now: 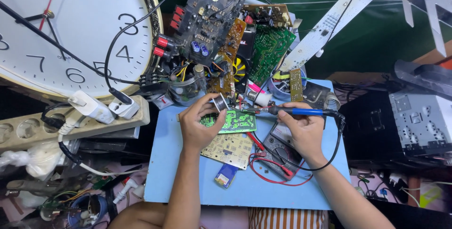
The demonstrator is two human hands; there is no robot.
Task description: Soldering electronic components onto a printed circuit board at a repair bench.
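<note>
My left hand holds a small spool of solder wire over a green circuit board that lies on a blue board. My right hand grips a soldering iron with a blue handle; its tip points left and ends above the green board's upper right edge. Under the green board lies a beige circuit board. A dark multimeter with red and black leads rests below my right hand.
A big white wall clock leans at the left above a power strip with plugs. Several circuit boards are stacked behind. A dark metal chassis stands at the right. A small blue part lies near the front.
</note>
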